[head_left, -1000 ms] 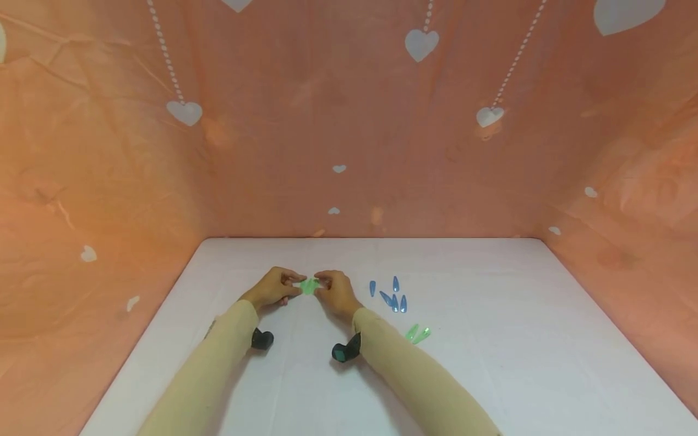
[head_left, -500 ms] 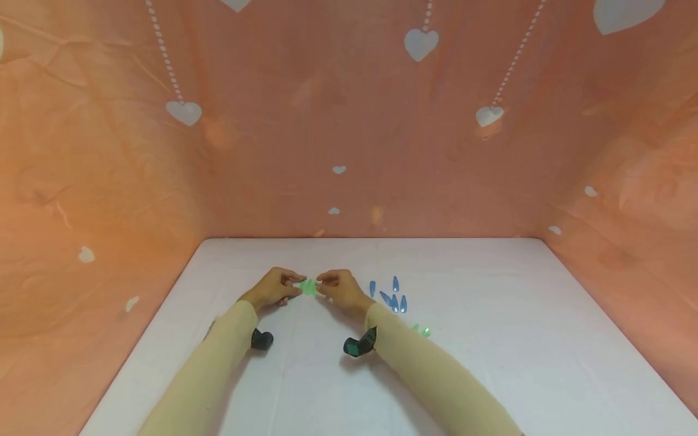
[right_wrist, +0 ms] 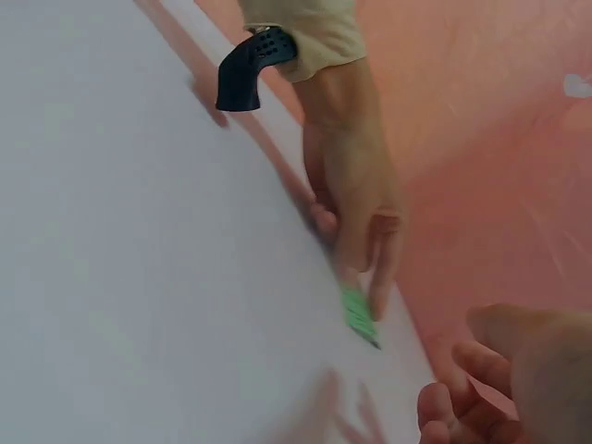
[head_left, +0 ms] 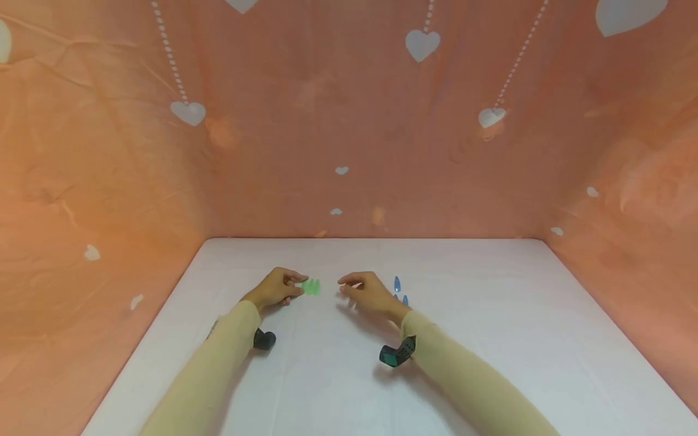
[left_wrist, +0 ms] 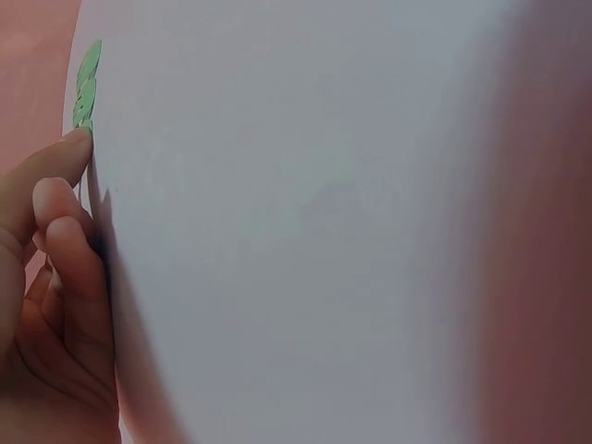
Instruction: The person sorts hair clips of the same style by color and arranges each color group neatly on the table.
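Observation:
Several green teardrop-shaped pieces [head_left: 312,286] lie side by side in a short row on the white table. At the row's left end, my left hand [head_left: 275,287] pinches the outermost piece between thumb and index finger. The left wrist view shows the thumb against the green pieces [left_wrist: 88,83]. My right hand [head_left: 376,295] hovers to the right of the row, its fingers loosely bent and holding nothing. In the right wrist view a gap separates this hand [right_wrist: 513,370] from the row [right_wrist: 358,313]. Behind it are blue teardrop-shaped pieces [head_left: 397,283], partly hidden by the hand.
The white table [head_left: 518,303] ends at a back edge, against an orange curtain [head_left: 349,133] with white hearts. Black cameras [head_left: 265,340] are strapped to both wrists. The right sleeve [head_left: 463,375] crosses the front right of the table.
My right hand has drawn away from the green row to the right, and its arm now covers the loose green pieces and some blue ones. The left hand stays in place.

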